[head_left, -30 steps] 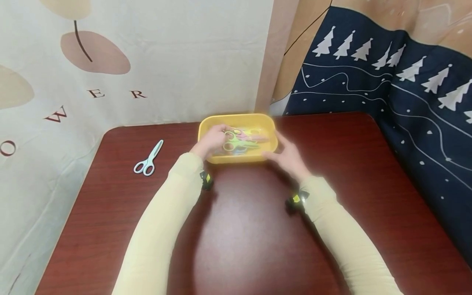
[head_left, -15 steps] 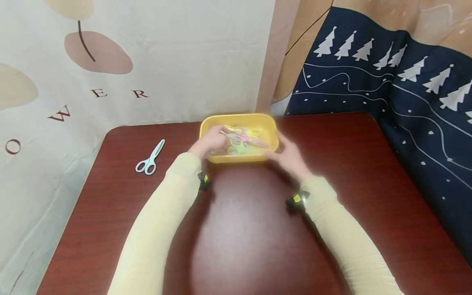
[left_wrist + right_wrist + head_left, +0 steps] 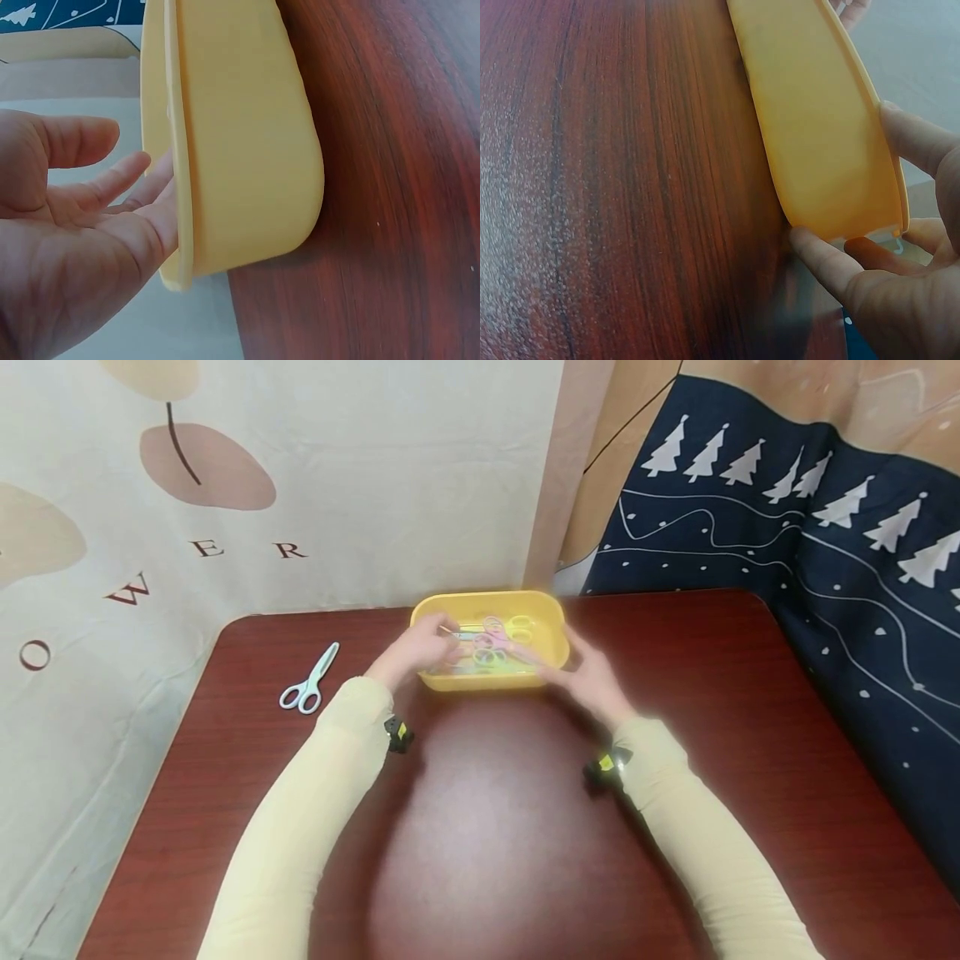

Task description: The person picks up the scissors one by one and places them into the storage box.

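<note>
A yellow plastic bin (image 3: 487,683) stands near the table's far edge, with several children's scissors inside. Pink scissors (image 3: 492,633) lie over the others, yellow scissors (image 3: 521,625) lie behind them, and green scissors (image 3: 491,657) are nearer the front wall. My left hand (image 3: 426,643) reaches over the bin's left end. In the left wrist view its fingertips pass behind the rim, loosely bent and partly hidden, with nothing seen in them. My right hand (image 3: 588,681) grips the right end, its fingers (image 3: 821,259) spread between rim and base.
Light blue scissors (image 3: 311,681) lie alone on the left of the dark red wooden table (image 3: 495,827). A pale printed cloth (image 3: 390,485) hangs close behind the table. A navy cloth with white trees (image 3: 697,527) hangs at the right.
My left hand has drawn back a little to the left. Inside the bin, the green scissors have shifted toward the front wall and the pink ones have turned. My right hand keeps its hold.
</note>
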Demonstrator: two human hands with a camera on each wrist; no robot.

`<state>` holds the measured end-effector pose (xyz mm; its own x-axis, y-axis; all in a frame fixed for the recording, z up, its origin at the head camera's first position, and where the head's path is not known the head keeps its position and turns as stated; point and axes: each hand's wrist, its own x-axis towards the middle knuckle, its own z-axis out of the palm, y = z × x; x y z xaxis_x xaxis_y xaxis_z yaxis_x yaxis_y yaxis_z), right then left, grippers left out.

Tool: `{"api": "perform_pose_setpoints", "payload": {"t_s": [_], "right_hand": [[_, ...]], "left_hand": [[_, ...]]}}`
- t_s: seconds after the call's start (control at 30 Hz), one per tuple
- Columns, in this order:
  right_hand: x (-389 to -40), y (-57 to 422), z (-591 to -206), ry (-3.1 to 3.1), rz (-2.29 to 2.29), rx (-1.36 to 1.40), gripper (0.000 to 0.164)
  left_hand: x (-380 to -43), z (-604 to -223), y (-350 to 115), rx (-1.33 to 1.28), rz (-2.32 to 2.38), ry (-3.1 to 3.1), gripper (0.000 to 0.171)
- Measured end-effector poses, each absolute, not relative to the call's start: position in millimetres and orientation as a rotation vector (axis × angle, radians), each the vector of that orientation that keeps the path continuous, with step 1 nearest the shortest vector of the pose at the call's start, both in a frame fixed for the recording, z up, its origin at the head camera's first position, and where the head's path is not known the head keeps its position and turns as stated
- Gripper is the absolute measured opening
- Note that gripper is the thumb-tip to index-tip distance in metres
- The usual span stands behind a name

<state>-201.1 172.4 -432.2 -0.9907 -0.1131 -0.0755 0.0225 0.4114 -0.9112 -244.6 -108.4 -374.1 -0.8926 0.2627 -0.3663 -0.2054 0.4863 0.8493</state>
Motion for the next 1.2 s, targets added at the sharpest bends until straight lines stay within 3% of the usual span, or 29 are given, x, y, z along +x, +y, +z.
{"api": "perform_pose_setpoints", "payload": {"t_s": [1.2], "right_hand": [[-201,173,-432,2.558,-1.593,-0.056,0.095]], "left_hand": [[-213,-355,-170,0.111,1.492,2.299,0.047]]}}
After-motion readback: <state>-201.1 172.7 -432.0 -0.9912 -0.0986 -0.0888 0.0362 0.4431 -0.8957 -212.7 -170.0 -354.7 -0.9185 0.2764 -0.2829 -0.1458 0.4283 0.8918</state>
